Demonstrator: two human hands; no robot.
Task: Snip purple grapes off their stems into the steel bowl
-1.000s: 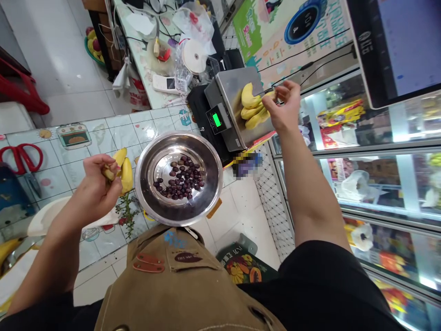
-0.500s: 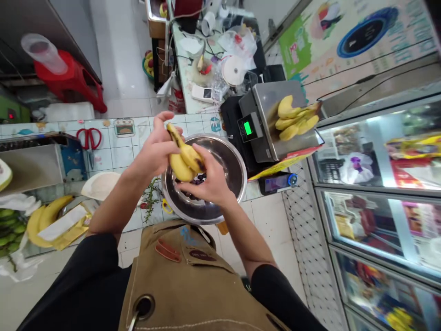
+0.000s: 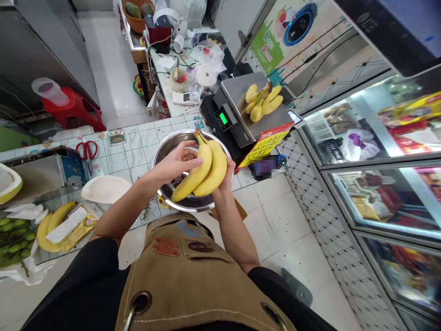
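Observation:
A small bunch of yellow bananas (image 3: 217, 168) is between my hands, over a steel bowl (image 3: 161, 151), stems toward the far side. My right hand (image 3: 227, 177) grips the bunch from its right side, the fingers mostly hidden behind the fruit. From the left, my left hand (image 3: 175, 163) has its fingers curled at the near banana, one digit lying across the peel. The bowl's contents are largely covered by the bananas and hands.
To the right of the bowl, a scale (image 3: 234, 92) with a lit green display carries another bunch of bananas (image 3: 263, 102). Red scissors (image 3: 87, 150), a white scoop-like dish (image 3: 106, 189) and more bananas (image 3: 57, 223) lie leftward. Glass-fronted shelves (image 3: 375, 170) stand at right.
The bunch has been turned so its long sides face me and the stems point away. My hands have shifted slightly right, and the view has swung.

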